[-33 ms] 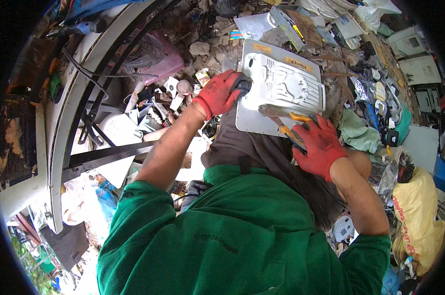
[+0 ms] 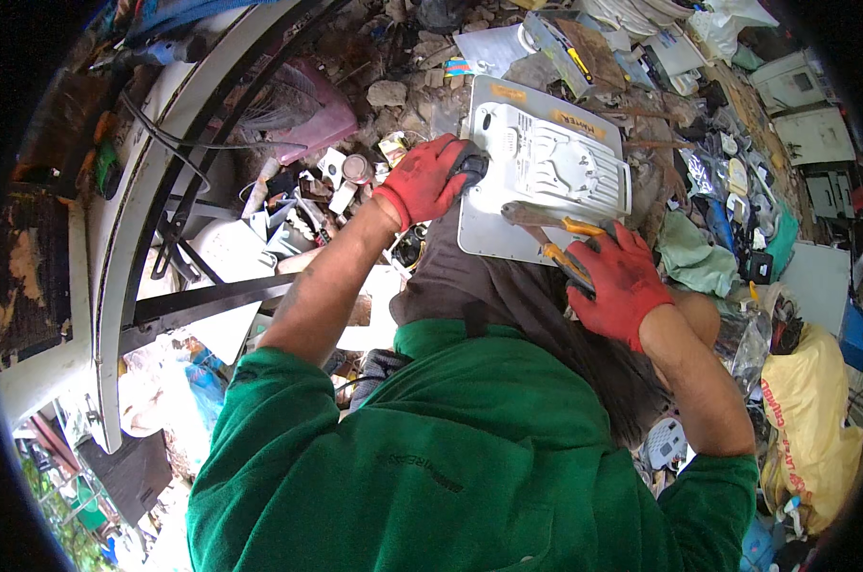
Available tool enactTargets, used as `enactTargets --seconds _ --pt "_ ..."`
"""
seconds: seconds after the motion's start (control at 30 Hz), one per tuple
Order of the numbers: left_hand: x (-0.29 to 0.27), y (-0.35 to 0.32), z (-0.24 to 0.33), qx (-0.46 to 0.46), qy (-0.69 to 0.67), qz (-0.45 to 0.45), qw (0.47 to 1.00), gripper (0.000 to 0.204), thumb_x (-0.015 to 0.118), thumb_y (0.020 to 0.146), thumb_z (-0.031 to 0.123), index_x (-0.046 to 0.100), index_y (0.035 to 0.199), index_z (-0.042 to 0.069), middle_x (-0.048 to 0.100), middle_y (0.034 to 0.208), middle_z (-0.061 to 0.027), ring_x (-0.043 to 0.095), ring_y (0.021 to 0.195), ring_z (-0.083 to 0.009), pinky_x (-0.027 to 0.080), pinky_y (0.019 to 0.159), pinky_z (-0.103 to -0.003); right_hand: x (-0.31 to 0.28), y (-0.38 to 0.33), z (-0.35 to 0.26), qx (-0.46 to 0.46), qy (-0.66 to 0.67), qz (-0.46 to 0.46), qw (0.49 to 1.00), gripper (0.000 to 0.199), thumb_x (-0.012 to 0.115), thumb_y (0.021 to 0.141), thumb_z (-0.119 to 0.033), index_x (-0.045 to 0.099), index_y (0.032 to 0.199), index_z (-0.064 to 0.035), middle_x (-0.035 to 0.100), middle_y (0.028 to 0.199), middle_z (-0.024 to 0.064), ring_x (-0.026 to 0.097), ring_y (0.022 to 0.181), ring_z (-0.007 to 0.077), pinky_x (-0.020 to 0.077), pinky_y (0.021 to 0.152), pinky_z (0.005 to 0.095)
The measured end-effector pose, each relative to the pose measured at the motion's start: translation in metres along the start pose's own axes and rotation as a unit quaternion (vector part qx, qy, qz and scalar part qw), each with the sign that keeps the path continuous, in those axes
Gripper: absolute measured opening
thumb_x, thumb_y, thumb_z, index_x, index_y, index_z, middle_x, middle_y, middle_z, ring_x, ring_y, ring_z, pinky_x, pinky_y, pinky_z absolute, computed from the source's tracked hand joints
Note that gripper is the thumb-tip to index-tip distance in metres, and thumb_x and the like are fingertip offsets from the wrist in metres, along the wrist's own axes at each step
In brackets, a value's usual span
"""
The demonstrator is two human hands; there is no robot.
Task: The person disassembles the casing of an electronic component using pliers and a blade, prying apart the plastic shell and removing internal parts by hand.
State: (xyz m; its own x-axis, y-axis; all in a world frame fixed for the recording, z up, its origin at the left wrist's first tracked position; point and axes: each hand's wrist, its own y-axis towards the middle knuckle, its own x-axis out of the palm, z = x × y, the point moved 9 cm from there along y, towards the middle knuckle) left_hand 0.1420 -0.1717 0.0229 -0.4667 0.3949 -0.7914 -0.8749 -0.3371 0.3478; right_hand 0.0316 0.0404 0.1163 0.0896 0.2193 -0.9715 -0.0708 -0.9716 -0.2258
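1. So the flat grey panel [image 2: 487, 225] lies face-up in front of the person, near edge over the dark trousers [image 2: 493, 286]. Can't see what props it up underneath, and the print on it is too small to make out.
2. Left hand [image 2: 424, 183], in a red glove, is at the panel's left edge with fingers bent. The tips are a dark blob, so I can't tell if they're pinching the edge or something black.
3. Right hand [image 2: 624, 288], also red-gloved, is wrapped around the pliers [image 2: 582, 229]. Handles are spread apart, head sits over the panel's near side. Palm's hidden, and I can't tell whether the tip touches.
4. Looks-wise, the panel has rounded corners, a raised white ribbed cover [image 2: 584, 170] and a couple of orange stickers [image 2: 508, 92]. The pliers have orange-yellow handles and a dull, brownish head.
5. Ground's a mess of stones [image 2: 387, 93] and scrap. Pink plastic [image 2: 324, 122] and a pale beam [image 2: 107, 248] on the left, green cloth [image 2: 695, 253] and a yellow bag [image 2: 805, 419] on the right. Outer rim goes black.
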Motion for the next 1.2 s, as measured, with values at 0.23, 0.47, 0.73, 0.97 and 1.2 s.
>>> enactTargets --seconds 0.23,0.47,0.73,0.97,1.2 --pt "-0.009 0.027 0.020 0.172 0.101 -0.049 0.979 0.041 0.067 0.084 0.030 0.056 0.113 0.004 0.058 0.107 -0.0179 0.059 0.098 -0.0391 0.049 0.087 -0.046 0.004 -0.001 0.005 0.020 0.015 -0.031 0.999 0.055 0.066 0.081 -0.040 0.059 0.128 -0.0127 0.058 0.127 0.0201 0.046 0.126 0.0417 0.0344 0.108 0.0529" --pt "0.010 0.033 0.006 0.085 0.084 -0.075 0.990 0.030 0.061 0.087 0.029 0.058 0.108 0.007 0.062 0.101 -0.0165 0.062 0.089 -0.0391 0.051 0.079 -0.048 0.067 -0.005 0.030 0.044 0.134 -0.045 0.989 0.061 0.067 0.081 -0.041 0.056 0.133 -0.0119 0.056 0.133 0.0212 0.041 0.133 0.0445 0.0287 0.116 0.0502" --pt "0.020 0.023 -0.019 -0.215 0.067 -0.055 0.973 0.043 0.037 0.101 0.036 0.067 0.098 0.005 0.069 0.094 -0.0237 0.065 0.091 -0.0446 0.052 0.080 -0.052 0.097 -0.013 0.034 0.078 0.149 0.008 0.986 0.064 0.068 0.079 -0.038 0.053 0.137 -0.0142 0.051 0.137 0.0237 0.038 0.135 0.0456 0.0256 0.118 0.0503" --pt "0.010 0.030 -0.002 -0.245 0.105 -0.128 0.955 0.043 0.041 0.101 0.039 0.065 0.110 0.003 0.068 0.099 -0.0256 0.063 0.100 -0.0455 0.050 0.087 -0.051 0.100 -0.015 0.041 0.086 0.197 0.016 0.976 0.065 0.070 0.078 -0.035 0.053 0.136 -0.0111 0.047 0.140 0.0258 0.034 0.137 0.0480 0.0271 0.117 0.0511" --pt "-0.019 0.015 0.025 0.032 0.108 -0.073 0.991 0.050 0.074 0.085 0.026 0.054 0.126 0.005 0.056 0.122 -0.0224 0.058 0.107 -0.0451 0.049 0.090 -0.049 0.099 -0.009 0.039 0.084 0.203 0.021 0.975 0.063 0.069 0.077 -0.033 0.054 0.134 -0.0118 0.049 0.136 0.0249 0.039 0.133 0.0469 0.0279 0.117 0.0506"
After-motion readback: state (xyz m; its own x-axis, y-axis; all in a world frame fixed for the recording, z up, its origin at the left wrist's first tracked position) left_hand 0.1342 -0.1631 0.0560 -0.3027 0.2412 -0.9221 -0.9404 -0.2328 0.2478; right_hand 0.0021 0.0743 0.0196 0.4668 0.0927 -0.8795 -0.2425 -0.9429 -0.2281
